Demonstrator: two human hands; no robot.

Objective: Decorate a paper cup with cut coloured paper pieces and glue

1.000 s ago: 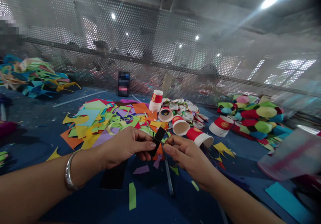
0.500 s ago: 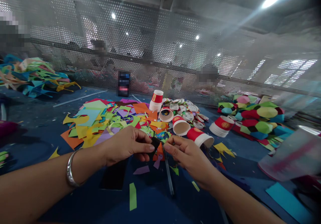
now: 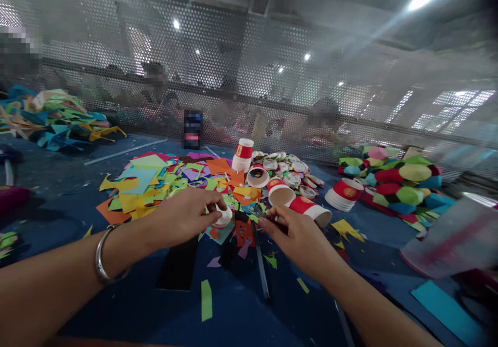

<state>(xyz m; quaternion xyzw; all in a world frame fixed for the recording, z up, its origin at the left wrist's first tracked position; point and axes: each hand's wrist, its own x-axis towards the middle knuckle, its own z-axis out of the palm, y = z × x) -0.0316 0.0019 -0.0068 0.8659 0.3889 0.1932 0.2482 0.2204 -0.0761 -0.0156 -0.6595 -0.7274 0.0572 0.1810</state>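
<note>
At a blue table (image 3: 280,321), a person wearing a silver bangle (image 3: 101,256) on the left wrist is working with both hands among paper scraps. The left hand (image 3: 187,216) is reaching toward the middle, thumb and fingers bending together at the edge of a small white round piece (image 3: 223,219); whether they are gripping it or only touching it, one cannot tell. The right hand (image 3: 293,233) is curling around a slim metallic tool (image 3: 257,211), whose tip is pointing toward the left hand; its exact type is too blurred to tell. Below the left hand, a black paper strip (image 3: 178,266) is lying flat, and a narrow grey rod (image 3: 260,266) is stretching between the hands toward the wearer. A light green paper piece (image 3: 206,300) is lying nearer the wearer. Beyond the hands, a colourful scrap pile (image 3: 143,176) is spreading leftward, while red-and-white paper cups (image 3: 280,194) are standing or tipping onto their sides to the right. Farther right, a translucent container (image 3: 447,238) is sitting near a blue paper sheet (image 3: 447,309).
</note>
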